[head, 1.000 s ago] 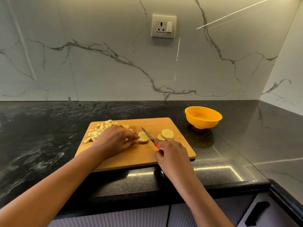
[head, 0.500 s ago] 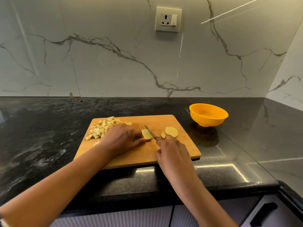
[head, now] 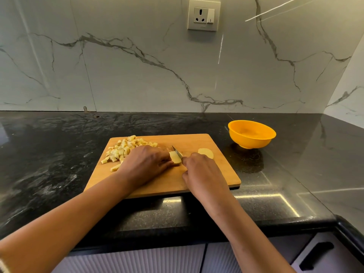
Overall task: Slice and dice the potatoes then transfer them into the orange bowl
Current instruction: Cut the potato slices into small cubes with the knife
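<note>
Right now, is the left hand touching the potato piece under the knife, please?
Touching. The head view shows the left hand pressing its fingertips on the potato piece, no gap, beside the knife the right hand holds.

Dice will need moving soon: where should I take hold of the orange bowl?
I'd pinch the rim of the bowl on the side nearest the board: it stands upright, mouth open, wall flaring outward, and that side faces the right hand.
</note>
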A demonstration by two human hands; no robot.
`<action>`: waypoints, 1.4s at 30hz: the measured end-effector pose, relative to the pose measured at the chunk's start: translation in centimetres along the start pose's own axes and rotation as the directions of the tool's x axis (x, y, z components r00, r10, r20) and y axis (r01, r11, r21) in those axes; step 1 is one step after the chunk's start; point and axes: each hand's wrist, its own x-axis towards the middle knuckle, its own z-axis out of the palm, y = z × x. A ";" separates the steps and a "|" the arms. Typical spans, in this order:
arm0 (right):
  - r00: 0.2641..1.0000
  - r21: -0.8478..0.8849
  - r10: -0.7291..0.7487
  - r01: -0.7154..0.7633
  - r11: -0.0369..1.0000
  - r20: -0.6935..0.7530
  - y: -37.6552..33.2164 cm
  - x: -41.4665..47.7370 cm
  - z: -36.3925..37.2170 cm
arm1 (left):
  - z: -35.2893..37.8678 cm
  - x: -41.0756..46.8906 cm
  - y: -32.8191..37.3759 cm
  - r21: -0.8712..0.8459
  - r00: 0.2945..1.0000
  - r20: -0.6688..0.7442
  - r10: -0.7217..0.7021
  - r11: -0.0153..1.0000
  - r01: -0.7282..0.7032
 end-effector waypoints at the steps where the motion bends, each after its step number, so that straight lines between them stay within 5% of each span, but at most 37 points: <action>1: 1.000 0.012 -0.004 0.004 1.000 0.010 0.2 -0.2 0.0 | 0.0 0.0 0.0 0.002 1.000 0.002 -0.003 1.000 0.003; 27: 0.986 0.146 0.029 -0.004 0.989 -0.166 0.9 -3.5 -1.5 | 0.1 -0.2 -0.3 -0.085 1.000 -0.017 -0.026 0.996 0.025; 42: 1.000 0.058 0.002 -0.001 0.998 -0.022 -0.4 -1.4 -0.3 | 0.3 -0.2 -0.3 -0.096 0.999 -0.036 -0.017 0.995 0.014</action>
